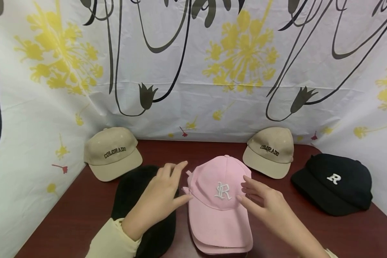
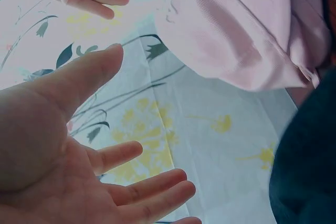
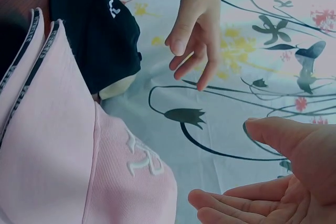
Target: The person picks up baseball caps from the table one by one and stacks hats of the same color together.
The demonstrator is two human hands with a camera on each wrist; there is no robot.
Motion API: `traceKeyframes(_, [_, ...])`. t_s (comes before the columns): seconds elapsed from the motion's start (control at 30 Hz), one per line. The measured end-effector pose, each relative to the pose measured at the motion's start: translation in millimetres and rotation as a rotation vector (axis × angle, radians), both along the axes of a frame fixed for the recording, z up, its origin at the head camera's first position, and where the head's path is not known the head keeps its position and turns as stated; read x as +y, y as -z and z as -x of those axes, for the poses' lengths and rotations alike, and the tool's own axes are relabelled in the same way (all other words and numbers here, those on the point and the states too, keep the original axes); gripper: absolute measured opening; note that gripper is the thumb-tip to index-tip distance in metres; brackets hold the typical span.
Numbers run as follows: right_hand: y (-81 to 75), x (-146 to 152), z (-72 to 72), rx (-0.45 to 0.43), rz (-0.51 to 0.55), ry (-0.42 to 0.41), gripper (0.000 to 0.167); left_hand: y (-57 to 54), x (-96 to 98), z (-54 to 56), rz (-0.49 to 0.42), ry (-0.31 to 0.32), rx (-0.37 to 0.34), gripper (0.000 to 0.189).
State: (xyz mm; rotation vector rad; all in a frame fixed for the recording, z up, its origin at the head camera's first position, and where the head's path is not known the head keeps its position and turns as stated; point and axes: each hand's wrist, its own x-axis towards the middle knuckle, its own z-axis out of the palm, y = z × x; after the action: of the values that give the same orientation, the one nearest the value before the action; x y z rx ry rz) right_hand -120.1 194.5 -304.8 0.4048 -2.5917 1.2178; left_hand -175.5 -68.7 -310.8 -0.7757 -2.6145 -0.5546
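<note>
Pink caps [image 1: 225, 211] stand stacked at the middle front, two brims showing, with a white letter R on the top one. Above the black cap [image 1: 159, 229] on the left is my left hand [image 1: 159, 195], fingers spread, its thumb towards the pink crown. On the other side, my right hand [image 1: 264, 200] hovers by the crown with its fingers extended. Both wrist views show a gap between the palms and the pink caps, and neither hand holds anything. My left hand and forearm partly hide that black cap.
Two beige caps lettered COLORADO stand at the back, one left [image 1: 113, 154] and one right [image 1: 271, 152]. Another black cap [image 1: 335, 184] with a white R sits at the right. Behind the dark red table [image 1: 193, 148] hangs a patterned white cloth [image 1: 187, 100].
</note>
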Motion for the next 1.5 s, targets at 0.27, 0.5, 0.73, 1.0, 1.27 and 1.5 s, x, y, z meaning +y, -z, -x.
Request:
traceKeyframes(0.27, [2.2, 11, -2.3, 0.015, -0.018, 0.044, 0.052, -5.5, 20.8, 2.9, 0.002, 0.081, 0.010, 0.078])
traceKeyframes(0.5, [4.4, 20, -2.9, 0.014, -0.040, 0.059, 0.051, -11.3, 36.7, 6.4, 0.050, 0.112, 0.003, 0.078])
traceKeyframes(0.73, [8.5, 29, -4.0, 0.004, -0.053, 0.108, 0.050, -14.1, 55.1, 8.3, 0.075, 0.142, -0.007, 0.079])
traceKeyframes(1.0, [11.1, 37, -5.8, 0.008, -0.067, 0.134, 0.051, -15.0, 75.9, 8.6, 0.128, 0.165, 0.037, 0.079])
traceKeyframes(1.27, [10.2, 47, -6.5, -0.013, -0.077, 0.161, 0.052, -16.9, 95.2, 7.2, 0.157, 0.175, 0.076, 0.079])
traceKeyframes(1.5, [11.8, 58, -8.2, -0.023, -0.100, 0.189, 0.054, -19.3, 109.0, 5.6, 0.177, 0.201, 0.037, 0.081])
